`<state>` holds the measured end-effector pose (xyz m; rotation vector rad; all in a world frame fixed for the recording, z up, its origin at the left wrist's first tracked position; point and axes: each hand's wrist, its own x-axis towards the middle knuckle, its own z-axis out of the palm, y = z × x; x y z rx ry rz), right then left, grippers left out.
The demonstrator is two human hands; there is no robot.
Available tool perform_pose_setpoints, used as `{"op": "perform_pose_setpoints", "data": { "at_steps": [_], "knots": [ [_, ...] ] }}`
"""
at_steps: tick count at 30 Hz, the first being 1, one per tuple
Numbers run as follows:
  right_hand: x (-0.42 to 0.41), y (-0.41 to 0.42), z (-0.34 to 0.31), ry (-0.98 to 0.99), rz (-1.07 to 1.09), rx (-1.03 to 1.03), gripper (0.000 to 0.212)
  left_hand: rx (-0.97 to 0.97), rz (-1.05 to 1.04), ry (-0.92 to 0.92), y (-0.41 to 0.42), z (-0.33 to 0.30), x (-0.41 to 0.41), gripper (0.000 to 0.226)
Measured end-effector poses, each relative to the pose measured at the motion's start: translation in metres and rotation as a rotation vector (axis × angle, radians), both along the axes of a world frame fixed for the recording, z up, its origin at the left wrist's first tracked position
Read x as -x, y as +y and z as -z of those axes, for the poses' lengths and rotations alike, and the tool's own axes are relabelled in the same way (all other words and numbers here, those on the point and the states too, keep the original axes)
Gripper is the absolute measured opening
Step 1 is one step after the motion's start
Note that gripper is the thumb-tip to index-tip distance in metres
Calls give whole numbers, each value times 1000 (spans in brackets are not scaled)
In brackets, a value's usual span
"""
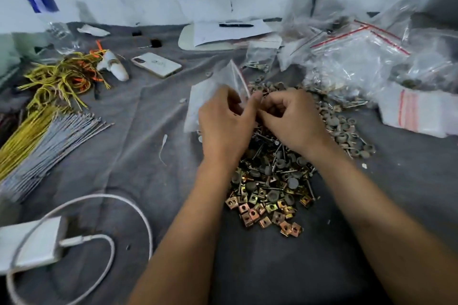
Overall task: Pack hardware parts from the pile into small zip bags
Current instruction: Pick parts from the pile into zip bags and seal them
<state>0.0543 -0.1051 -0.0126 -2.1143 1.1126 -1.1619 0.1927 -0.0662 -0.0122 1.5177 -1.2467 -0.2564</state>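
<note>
Clear, floppy plastic is the thing to watch: a small zip bag with a red seal line hangs over the pile of hardware parts, held up by the left hand, whose fingers curl round its lower part with the thumb reaching toward the mouth. Right beside it, touching fingertip to fingertip, the right hand is curled in a pinch at the bag's opening (something small and dark seems to sit between its fingers, though it is too blurred to name). Both hands hover just above the heap, which spreads across the grey cloth on the desk: brassy square clips nearest the person, thin nails and grey discs further back.

That film looks limp and slick, so the mouth will likely flop closed unless it is pinched at the rim, just by the red strip. The parts are small, hard and probably heavy for their size; the nails could poke through thin plastic, and a bag loaded with them would want supporting from beneath.

Off to the right lie more filled bags; left, bundles of yellow ties, a phone and a white charger.
</note>
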Motion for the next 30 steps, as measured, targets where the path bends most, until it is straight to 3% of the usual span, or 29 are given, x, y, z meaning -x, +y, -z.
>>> {"op": "perform_pose_setpoints", "data": {
  "at_steps": [5,11,14,18,22,25,28,30],
  "knots": [
    [4,-1,11,-24,-27,26,13,-16,145,203,-6,12,1,36],
    [3,2,11,-127,-64,-11,18,-58,281,483,-5,12,-3,36],
    [5,2,11,-147,-56,-27,20,-66,296,524,-4,11,-4,32],
    [7,6,10,-112,31,36,17,-21,152,250,-2,14,-7,15],
    [12,2,9,-117,273,77,27,204,-27,47,6,6,-4,11],
    [14,1,9,-69,225,62,26,331,-141,-70,10,0,-3,15],
    [18,1,8,117,134,59,20,435,-351,-184,13,-7,-13,6],
    [22,-2,8,319,105,77,29,488,-462,-226,15,-10,-19,1]
  ]
}}
